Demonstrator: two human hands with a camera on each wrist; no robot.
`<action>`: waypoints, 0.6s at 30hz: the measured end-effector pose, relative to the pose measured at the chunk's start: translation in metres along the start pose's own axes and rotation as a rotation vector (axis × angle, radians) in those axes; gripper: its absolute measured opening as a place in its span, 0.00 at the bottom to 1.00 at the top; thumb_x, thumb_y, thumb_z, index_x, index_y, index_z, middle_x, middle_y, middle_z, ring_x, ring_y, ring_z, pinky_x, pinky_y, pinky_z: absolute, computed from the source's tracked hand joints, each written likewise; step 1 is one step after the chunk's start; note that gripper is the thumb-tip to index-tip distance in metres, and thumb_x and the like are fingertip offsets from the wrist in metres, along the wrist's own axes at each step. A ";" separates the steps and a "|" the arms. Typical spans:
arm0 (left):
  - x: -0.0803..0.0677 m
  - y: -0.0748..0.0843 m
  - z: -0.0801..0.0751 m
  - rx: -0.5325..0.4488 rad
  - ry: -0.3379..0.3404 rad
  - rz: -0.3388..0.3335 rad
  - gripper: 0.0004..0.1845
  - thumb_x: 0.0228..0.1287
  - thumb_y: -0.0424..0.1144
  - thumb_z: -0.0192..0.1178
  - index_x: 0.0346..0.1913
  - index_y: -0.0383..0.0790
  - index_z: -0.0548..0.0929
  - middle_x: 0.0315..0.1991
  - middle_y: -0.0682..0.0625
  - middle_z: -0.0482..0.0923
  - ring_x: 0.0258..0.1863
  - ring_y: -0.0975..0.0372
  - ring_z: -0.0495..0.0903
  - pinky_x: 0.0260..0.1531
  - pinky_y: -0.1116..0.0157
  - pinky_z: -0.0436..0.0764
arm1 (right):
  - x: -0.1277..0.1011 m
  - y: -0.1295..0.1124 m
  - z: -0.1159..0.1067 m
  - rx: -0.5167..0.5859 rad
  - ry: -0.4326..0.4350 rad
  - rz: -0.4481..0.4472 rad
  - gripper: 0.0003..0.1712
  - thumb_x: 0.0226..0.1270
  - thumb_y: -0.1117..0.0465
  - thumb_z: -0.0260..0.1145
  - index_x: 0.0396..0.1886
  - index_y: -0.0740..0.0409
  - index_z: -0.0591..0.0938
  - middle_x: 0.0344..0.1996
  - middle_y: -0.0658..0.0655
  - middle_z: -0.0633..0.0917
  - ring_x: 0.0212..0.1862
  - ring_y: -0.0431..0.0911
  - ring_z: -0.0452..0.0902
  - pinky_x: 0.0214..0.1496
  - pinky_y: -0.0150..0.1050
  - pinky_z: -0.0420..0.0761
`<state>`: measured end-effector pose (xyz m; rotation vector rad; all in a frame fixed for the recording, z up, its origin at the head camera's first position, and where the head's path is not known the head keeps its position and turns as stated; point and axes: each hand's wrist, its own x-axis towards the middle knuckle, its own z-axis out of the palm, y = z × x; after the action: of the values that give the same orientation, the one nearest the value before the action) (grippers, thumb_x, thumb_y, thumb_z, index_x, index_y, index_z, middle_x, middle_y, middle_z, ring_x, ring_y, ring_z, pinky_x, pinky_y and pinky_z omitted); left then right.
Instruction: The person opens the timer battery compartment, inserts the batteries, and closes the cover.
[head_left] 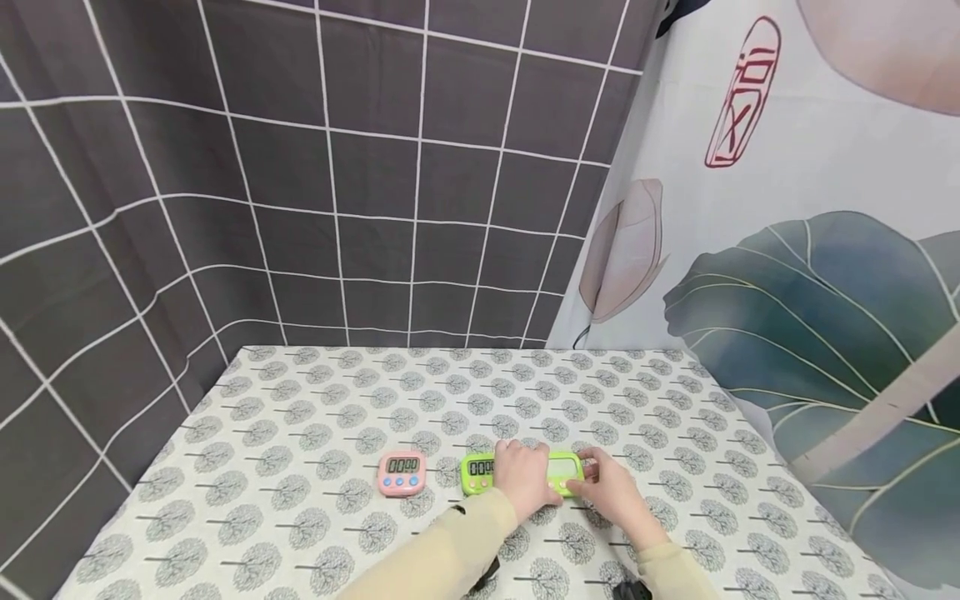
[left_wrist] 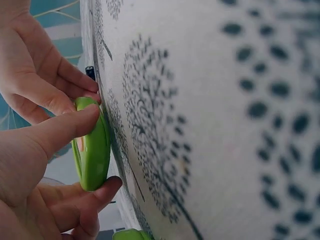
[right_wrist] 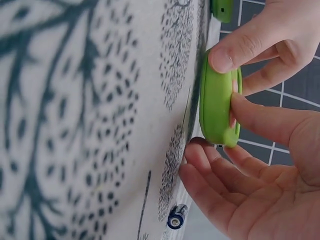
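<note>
A green timer (head_left: 564, 471) lies on the tree-patterned tablecloth (head_left: 315, 433) near the front, and both hands are on it. My left hand (head_left: 534, 482) covers its left part, pinching it between thumb (left_wrist: 65, 127) and a finger (left_wrist: 102, 192). My right hand (head_left: 597, 479) holds its right end, thumb (right_wrist: 260, 120) on the face and fingers (right_wrist: 210, 170) curled by its lower edge. In both wrist views the timer (left_wrist: 92, 150) (right_wrist: 218, 107) shows edge-on against the cloth.
A second green timer (head_left: 477, 472) sits just left of my left hand, and a pink timer (head_left: 401, 472) lies further left. A small battery (right_wrist: 176, 219) rests on the cloth near the right hand. Dark tiled curtains and a leaf-print curtain wall in the table.
</note>
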<state>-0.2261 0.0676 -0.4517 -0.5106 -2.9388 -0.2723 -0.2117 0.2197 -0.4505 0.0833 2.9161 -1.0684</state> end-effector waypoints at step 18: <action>-0.008 -0.018 -0.005 -0.183 0.086 0.042 0.41 0.40 0.59 0.73 0.61 0.50 0.73 0.38 0.56 0.85 0.35 0.64 0.75 0.42 0.66 0.66 | 0.003 -0.005 0.004 0.281 0.030 0.034 0.30 0.62 0.57 0.66 0.59 0.69 0.72 0.37 0.58 0.83 0.32 0.44 0.77 0.32 0.35 0.80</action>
<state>-0.2245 0.0477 -0.4504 -0.5684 -2.8315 -0.5479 -0.2147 0.2136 -0.4506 0.1562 2.7576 -1.4743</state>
